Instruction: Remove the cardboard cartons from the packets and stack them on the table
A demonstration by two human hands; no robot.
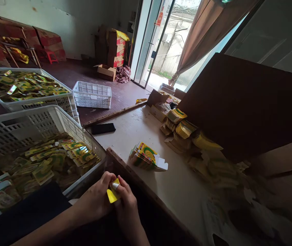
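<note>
At the far left, a white crate (20,128) brims with yellow-green sachets (45,160), and a second crate (33,102) of the same stands behind it. Just right of the near crate, low in the view, the left hand (97,200) and the right hand (127,205) meet over the lap, below the wooden edge of the surface (146,126). Between them sits a small yellow carton (112,194), folded and partly open, with a pale end showing at its top. Both grips are narrow, pinched on the carton: left fingers curl over its upper left side, the right thumb presses its upper right. Its long axis runs tilted, lower left to upper right, across the gap between the palms, so neither hand is clearly nearer. Further right, well apart on the surface, lie a dark phone (103,128), a fanned stack of flat cartons (146,156), then heaped bundles (184,130) beside a brown cardboard box (246,102).
</note>
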